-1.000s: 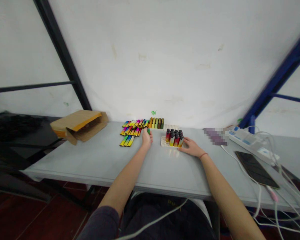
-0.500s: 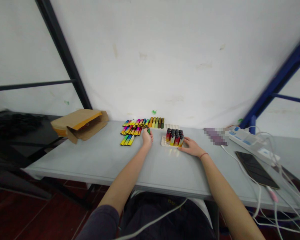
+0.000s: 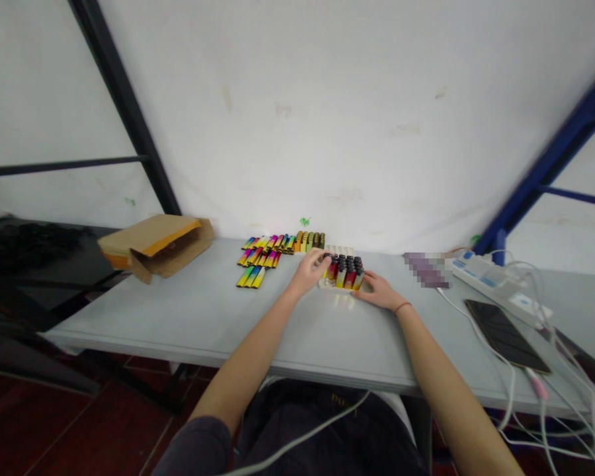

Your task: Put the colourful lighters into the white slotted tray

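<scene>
My left hand (image 3: pixel 308 272) sits at the left end of a white tray (image 3: pixel 330 284), its fingers curled over the top of a lighter there; the lighter is mostly hidden. Several upright lighters (image 3: pixel 346 272) with red-to-yellow bodies and black tops stand in the tray. My right hand (image 3: pixel 379 292) rests on the table with its fingertips against the tray's right side, holding nothing. Rows of rainbow-coloured lighters (image 3: pixel 258 259) lie flat to the left, and a row of upright lighters (image 3: pixel 310 242) stands behind them, next to a second white tray (image 3: pixel 340 250).
A grey folding table (image 3: pixel 188 311) carries an opened cardboard box (image 3: pixel 156 248) at the left, and a power strip (image 3: pixel 480 277), a phone (image 3: pixel 506 345), white cables and a pixelated object (image 3: pixel 426 270) at the right. A white sheet hangs behind it.
My left hand has moved right from the flat lighters to the tray's left end, and the green lighter it held is no longer visible. My right hand has stayed in place.
</scene>
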